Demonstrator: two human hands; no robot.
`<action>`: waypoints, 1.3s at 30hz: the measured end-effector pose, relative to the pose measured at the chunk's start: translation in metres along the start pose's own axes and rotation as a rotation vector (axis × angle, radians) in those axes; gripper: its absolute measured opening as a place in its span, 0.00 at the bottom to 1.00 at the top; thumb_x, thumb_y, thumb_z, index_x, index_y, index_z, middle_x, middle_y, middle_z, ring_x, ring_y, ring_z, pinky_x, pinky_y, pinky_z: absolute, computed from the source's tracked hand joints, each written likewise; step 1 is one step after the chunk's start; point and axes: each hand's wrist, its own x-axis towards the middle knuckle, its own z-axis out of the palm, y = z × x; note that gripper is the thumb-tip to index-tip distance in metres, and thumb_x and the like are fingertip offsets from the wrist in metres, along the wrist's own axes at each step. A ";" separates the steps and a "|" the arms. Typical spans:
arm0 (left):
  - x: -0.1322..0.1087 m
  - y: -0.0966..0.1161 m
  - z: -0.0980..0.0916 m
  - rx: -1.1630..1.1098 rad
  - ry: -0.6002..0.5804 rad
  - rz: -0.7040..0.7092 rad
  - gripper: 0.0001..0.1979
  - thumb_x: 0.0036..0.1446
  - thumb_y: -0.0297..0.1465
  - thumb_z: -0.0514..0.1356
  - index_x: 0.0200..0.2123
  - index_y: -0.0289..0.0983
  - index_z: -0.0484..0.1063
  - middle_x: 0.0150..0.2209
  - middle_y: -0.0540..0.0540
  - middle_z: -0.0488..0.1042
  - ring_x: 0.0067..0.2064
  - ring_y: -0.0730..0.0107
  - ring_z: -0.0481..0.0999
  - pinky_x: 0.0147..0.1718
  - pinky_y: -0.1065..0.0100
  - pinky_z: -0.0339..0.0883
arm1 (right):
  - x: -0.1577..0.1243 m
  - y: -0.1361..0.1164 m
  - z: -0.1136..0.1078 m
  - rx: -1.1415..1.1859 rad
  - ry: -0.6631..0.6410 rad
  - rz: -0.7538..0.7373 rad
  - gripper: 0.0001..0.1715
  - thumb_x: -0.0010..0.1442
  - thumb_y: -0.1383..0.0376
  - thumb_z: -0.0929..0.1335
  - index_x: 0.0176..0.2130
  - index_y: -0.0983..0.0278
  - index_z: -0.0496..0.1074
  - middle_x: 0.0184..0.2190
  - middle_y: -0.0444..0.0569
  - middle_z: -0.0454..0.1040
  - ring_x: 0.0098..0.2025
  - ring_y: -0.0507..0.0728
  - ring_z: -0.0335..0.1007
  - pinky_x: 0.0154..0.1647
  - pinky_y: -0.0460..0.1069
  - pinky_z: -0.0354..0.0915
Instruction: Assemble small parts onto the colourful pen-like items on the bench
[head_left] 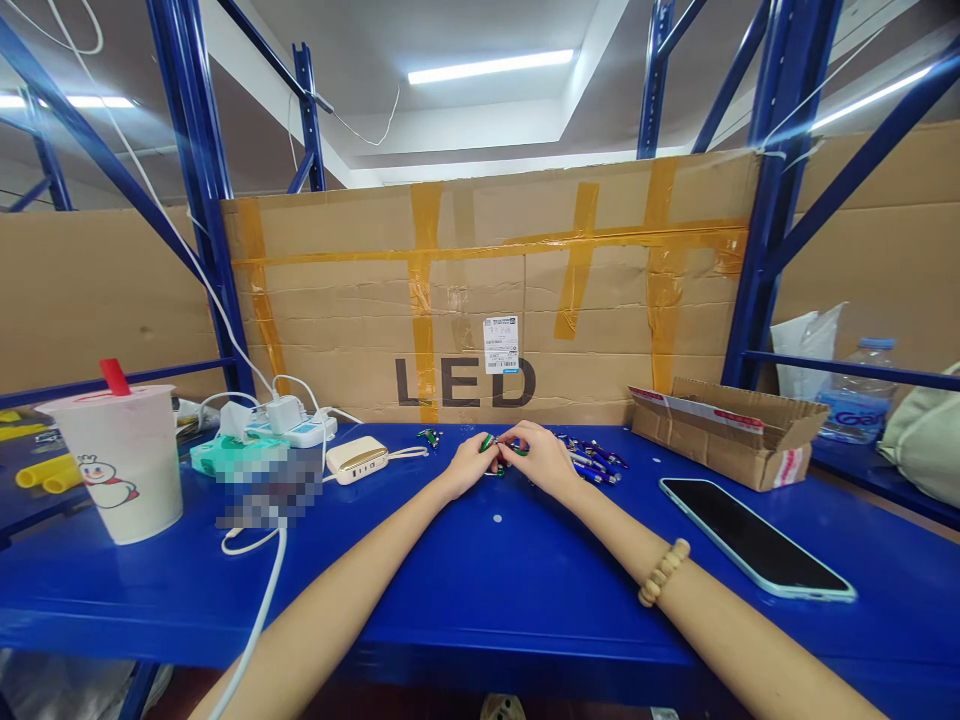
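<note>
My left hand and my right hand meet over the middle of the blue shelf, fingers closed and almost touching. A shiny green pen part shows between the fingers of my left hand. My right hand pinches another green piece, mostly covered by its fingers; whether the two join cannot be seen. Just beyond and right of my right hand lies a loose pile of blue and silver pens. To the left of my left hand sit a few small green pieces.
At right are a phone and an open cardboard box. On the left stand a cup, a power bank and a power strip with white cables. A large taped cardboard sheet closes off the back.
</note>
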 end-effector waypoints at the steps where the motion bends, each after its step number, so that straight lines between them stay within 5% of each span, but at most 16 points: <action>1: 0.000 0.000 0.000 0.016 0.000 0.000 0.05 0.49 0.30 0.49 0.24 0.37 0.60 0.18 0.54 0.66 0.24 0.74 0.67 0.27 0.73 0.58 | 0.000 0.000 0.000 0.001 -0.004 0.003 0.08 0.52 0.63 0.64 0.31 0.60 0.73 0.30 0.43 0.71 0.30 0.50 0.64 0.27 0.44 0.55; 15: -0.002 0.003 -0.004 0.207 -0.052 0.050 0.05 0.49 0.30 0.49 0.23 0.37 0.60 0.20 0.53 0.68 0.26 0.72 0.68 0.29 0.72 0.58 | -0.001 -0.003 -0.003 -0.132 -0.101 0.040 0.11 0.55 0.62 0.62 0.33 0.60 0.73 0.31 0.44 0.72 0.30 0.50 0.66 0.24 0.43 0.54; 24: 0.000 0.000 -0.003 -0.193 0.087 -0.039 0.06 0.47 0.27 0.51 0.22 0.37 0.53 0.17 0.55 0.65 0.16 0.81 0.57 0.18 0.76 0.53 | -0.001 0.008 -0.002 -0.304 -0.338 0.091 0.11 0.52 0.60 0.64 0.34 0.57 0.74 0.35 0.45 0.75 0.38 0.56 0.69 0.31 0.46 0.59; 30: 0.000 0.003 -0.007 -0.323 0.231 -0.143 0.06 0.47 0.25 0.50 0.22 0.37 0.53 0.16 0.56 0.64 0.13 0.83 0.56 0.14 0.78 0.48 | 0.000 0.011 0.001 -0.224 -0.326 0.167 0.09 0.50 0.65 0.65 0.32 0.57 0.75 0.33 0.42 0.76 0.36 0.53 0.70 0.31 0.45 0.61; 39: -0.003 0.007 -0.007 -0.319 0.212 -0.153 0.07 0.47 0.25 0.51 0.22 0.37 0.53 0.16 0.56 0.63 0.13 0.83 0.55 0.14 0.78 0.48 | 0.002 0.018 0.003 -0.106 -0.322 0.261 0.11 0.48 0.66 0.67 0.34 0.59 0.74 0.32 0.42 0.76 0.35 0.53 0.70 0.31 0.44 0.62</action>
